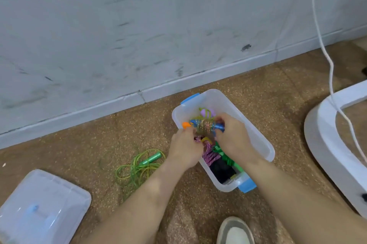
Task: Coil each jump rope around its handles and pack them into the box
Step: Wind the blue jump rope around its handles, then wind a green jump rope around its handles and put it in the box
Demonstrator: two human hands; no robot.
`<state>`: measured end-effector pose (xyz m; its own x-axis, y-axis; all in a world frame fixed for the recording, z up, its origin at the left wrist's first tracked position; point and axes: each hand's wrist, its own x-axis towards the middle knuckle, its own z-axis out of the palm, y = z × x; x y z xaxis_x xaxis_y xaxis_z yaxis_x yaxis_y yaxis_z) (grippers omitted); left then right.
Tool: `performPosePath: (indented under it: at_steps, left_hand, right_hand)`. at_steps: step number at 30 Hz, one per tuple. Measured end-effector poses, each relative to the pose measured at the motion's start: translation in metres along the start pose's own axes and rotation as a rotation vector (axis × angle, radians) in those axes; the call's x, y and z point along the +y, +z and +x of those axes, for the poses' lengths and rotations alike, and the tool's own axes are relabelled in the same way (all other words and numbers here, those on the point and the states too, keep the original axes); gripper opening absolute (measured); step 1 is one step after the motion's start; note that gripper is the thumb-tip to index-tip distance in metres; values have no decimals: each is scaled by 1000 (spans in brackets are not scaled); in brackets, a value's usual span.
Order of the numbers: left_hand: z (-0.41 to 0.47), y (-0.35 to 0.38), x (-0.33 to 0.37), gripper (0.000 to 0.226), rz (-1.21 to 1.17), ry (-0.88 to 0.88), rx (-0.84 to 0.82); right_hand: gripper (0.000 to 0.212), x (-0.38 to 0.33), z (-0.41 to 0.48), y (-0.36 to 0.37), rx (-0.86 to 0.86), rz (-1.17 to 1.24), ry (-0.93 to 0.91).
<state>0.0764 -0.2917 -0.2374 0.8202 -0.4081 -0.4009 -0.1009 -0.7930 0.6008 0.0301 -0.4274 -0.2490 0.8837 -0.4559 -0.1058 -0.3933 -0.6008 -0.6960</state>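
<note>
Both hands are curled over the clear box (260, 140), holding one coiled rope bundle (204, 125) between them just above its rim. The left hand (185, 149) grips the end with the orange cap, at the box's left wall. The right hand (232, 136) pinches the blue handle at the other end. Below them, a pink coiled rope (210, 154) and a green coiled rope (224, 156) lie in the box's near half; the far end shows bare bottom.

The box sits askew on the speckled floor (278, 89), its far corner near the skirting board (99, 110). A loose green rope (139, 168) lies uncoiled on the floor just left of the left wrist. The lid (43, 204) rests well apart at lower left. A white frame (325, 134) and hanging cable (330, 69) stand to the right, with open floor between them and the box.
</note>
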Motion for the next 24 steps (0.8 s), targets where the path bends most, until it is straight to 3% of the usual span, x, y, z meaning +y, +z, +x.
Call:
performPosePath:
  at_steps: [3,6,9,14,17,19,21,24]
  left_hand:
    - [13,6,-15,28,161,16,-13]
    - [3,6,-31,43,14,37,77]
    - [-16,3,-52,31,-76,10,164]
    - [-43,-2,-107,27,-212,-151,193]
    - [-62,1,-151,25,-122,-245,201]
    - [-71,9,-179,28,22,-256,134]
    - [-80,21,-198,43,138,-241,-60]
    - [-91,43,-209,64,239,-190,-283]
  right_hand:
    - [46,6,9,18,-62,-85,-12]
    - [47,9,3,26,-75,-17,82]
    - [40,0,-8,30,-27,81,102]
    - [26,-39,-35,53,41,231,-163]
    - [25,-46,-51,85,-190,169,-219]
    - [37,-41,-61,112,-439,154,-80]
    - [50,-29,-71,136,-646,227,181]
    - [60,-14,-90,157,-788,396,499]
